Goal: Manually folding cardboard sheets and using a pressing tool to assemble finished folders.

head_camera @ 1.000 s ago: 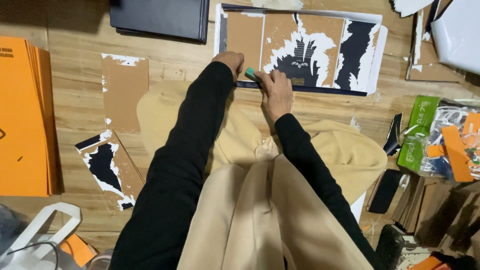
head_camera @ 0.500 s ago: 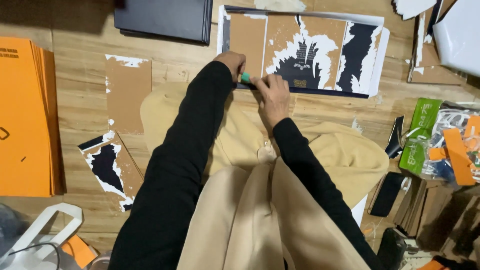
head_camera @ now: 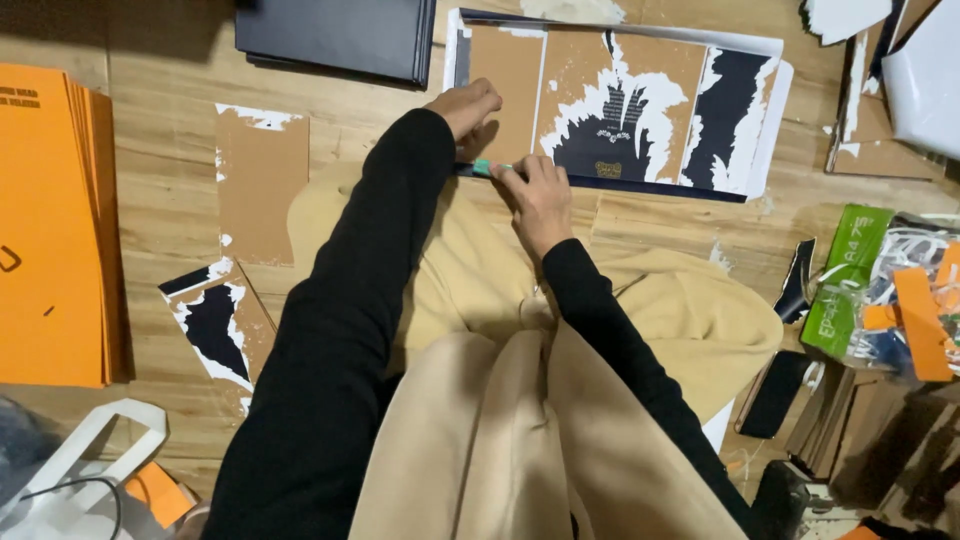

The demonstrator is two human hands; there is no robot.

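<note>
Meanwhile, the right hand (head_camera: 540, 195) had slid leftward along the near edge of the flattened cardboard panel (head_camera: 610, 105) since a second before, its fingers closed around a small teal tool (head_camera: 482, 167) pressed against that edge. The left hand (head_camera: 465, 105) stayed at the panel's near left corner, fingers curled and bearing down on it; whether it gripped anything could not be told. The panel lay on the wooden floor (head_camera: 170, 200), beyond the person's knees.

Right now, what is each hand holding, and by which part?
The right hand grips a small teal tool by its near end; its tip is hidden. The left hand holds nothing, pressing on the brown panel near its lower left corner.
</note>
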